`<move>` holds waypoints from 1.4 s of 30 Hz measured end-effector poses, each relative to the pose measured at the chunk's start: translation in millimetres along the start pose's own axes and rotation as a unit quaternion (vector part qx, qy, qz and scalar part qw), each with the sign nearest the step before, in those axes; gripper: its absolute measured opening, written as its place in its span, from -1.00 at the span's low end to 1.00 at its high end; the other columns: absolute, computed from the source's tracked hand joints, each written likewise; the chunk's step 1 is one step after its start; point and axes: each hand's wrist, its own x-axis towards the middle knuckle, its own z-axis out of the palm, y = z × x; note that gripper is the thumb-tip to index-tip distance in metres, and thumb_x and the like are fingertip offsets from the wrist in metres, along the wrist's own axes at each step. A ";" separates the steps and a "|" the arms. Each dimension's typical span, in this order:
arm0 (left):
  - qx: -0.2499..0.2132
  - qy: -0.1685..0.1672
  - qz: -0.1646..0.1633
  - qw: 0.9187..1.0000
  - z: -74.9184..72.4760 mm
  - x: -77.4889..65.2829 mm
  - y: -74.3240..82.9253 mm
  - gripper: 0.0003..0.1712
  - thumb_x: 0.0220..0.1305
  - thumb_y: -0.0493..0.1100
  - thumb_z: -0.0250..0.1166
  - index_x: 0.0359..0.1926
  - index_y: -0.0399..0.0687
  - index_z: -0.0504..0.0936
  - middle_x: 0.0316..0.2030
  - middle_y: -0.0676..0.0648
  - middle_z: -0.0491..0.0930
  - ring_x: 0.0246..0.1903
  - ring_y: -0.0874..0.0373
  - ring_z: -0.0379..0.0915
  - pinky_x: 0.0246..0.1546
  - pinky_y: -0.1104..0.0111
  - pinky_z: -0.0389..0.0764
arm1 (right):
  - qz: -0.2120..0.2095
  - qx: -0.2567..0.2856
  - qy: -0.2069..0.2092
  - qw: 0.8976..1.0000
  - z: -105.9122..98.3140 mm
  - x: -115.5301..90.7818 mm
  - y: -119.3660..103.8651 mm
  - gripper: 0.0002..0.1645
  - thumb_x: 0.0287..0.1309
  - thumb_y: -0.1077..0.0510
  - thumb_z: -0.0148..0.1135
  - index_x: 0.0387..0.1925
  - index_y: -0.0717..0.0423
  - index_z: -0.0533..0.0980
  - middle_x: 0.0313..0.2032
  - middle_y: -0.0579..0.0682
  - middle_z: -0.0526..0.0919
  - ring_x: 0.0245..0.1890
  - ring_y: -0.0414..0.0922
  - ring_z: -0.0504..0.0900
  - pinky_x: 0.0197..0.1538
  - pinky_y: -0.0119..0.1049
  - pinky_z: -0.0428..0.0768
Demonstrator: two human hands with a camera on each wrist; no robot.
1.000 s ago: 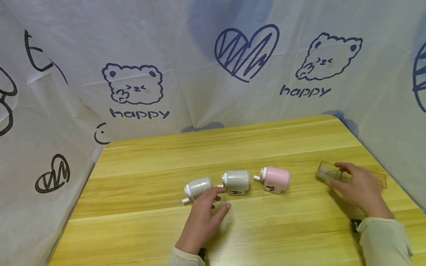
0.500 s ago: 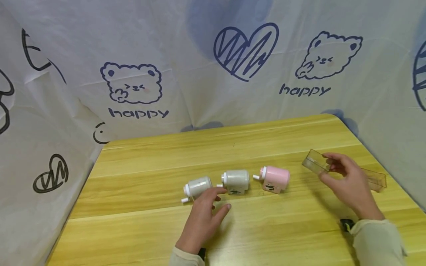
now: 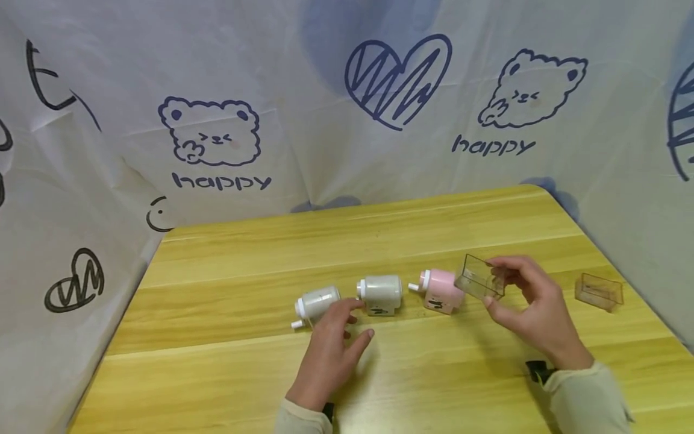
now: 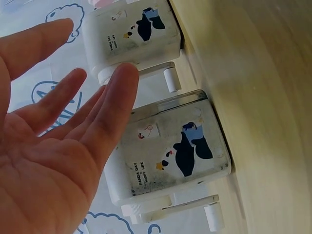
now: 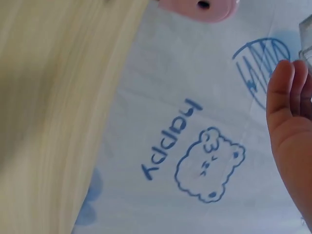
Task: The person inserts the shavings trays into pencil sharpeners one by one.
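Observation:
My right hand (image 3: 534,310) pinches a clear plastic box (image 3: 474,278), raised and tilted just right of a pink hand-crank pencil sharpener (image 3: 444,286) and overlapping its edge in the head view. In the right wrist view only a corner of the box (image 5: 306,36) shows past the fingers. My left hand (image 3: 332,352) has loosely spread fingers and holds nothing. It is beside a grey-white pencil sharpener (image 3: 320,301) at the left, its index tip near the middle grey-white pencil sharpener (image 3: 382,292). Printed dark figures mark both in the left wrist view.
A second clear box (image 3: 599,291), brownish in tint, lies on the wooden table (image 3: 260,374) near the right edge. Behind the table hangs a white cloth (image 3: 314,120) with drawn bears and hearts. All three sharpeners stand in a row, cranks toward the left.
My right hand has lifted the clear box and carried it left, from near the second box to beside the pink pencil sharpener. The left hand has stayed almost still.

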 end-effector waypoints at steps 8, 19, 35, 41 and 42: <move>-0.008 0.025 -0.003 1.000 3.0 5.2 0.6 -0.43 0.19 -0.19 0.33 0.21 -0.09 0.38 0.12 -0.07 0.44 -0.14 0.07 0.52 -0.26 0.37 0.58 | -0.097 0.027 -0.071 0.992 19.2 4.3 -37.2 -0.25 -0.38 0.52 0.41 0.03 0.24 0.48 -0.17 0.09 0.55 -0.29 -0.15 0.46 -0.28 -0.36 0.49; -0.017 0.017 -0.005 1.000 14.0 14.3 0.1 -0.23 0.22 -0.21 0.30 0.41 0.03 0.20 0.36 -0.16 0.19 -0.10 0.04 0.49 -0.24 0.41 0.57 | -0.049 0.023 -0.181 0.982 44.9 -10.8 -8.7 -0.30 -0.18 0.21 0.51 0.10 -0.06 0.49 -0.08 -0.15 0.57 -0.28 -0.19 0.55 -0.26 -0.27 0.58; 0.081 -0.004 -0.026 0.996 26.3 34.6 4.1 -0.20 0.25 -0.15 0.27 0.45 0.24 0.15 0.42 -0.23 0.07 0.08 -0.08 0.44 0.01 0.10 0.51 | 0.000 -0.027 -0.270 0.962 63.8 -20.7 0.9 -0.45 -0.07 -0.03 0.45 0.01 -0.07 0.50 -0.27 -0.21 0.52 -0.33 -0.22 0.52 -0.27 -0.32 0.58; 0.102 0.003 -0.026 0.994 29.1 41.1 3.6 -0.29 0.25 -0.19 0.26 0.39 0.16 0.27 0.33 -0.26 0.23 0.13 -0.17 0.39 0.04 0.05 0.49 | 0.016 -0.037 -0.291 0.956 65.4 -20.7 0.7 -0.48 -0.04 -0.03 0.44 -0.01 -0.03 0.50 -0.30 -0.19 0.52 -0.34 -0.20 0.52 -0.30 -0.32 0.57; 0.099 0.006 -0.024 0.995 29.6 41.8 2.3 -0.30 0.25 -0.20 0.27 0.38 0.16 0.28 0.30 -0.24 0.26 0.13 -0.13 0.40 0.05 0.08 0.49 | 0.017 -0.040 -0.293 0.955 66.0 -20.4 0.9 -0.48 -0.05 -0.02 0.44 -0.02 -0.03 0.50 -0.30 -0.19 0.52 -0.34 -0.19 0.52 -0.30 -0.32 0.57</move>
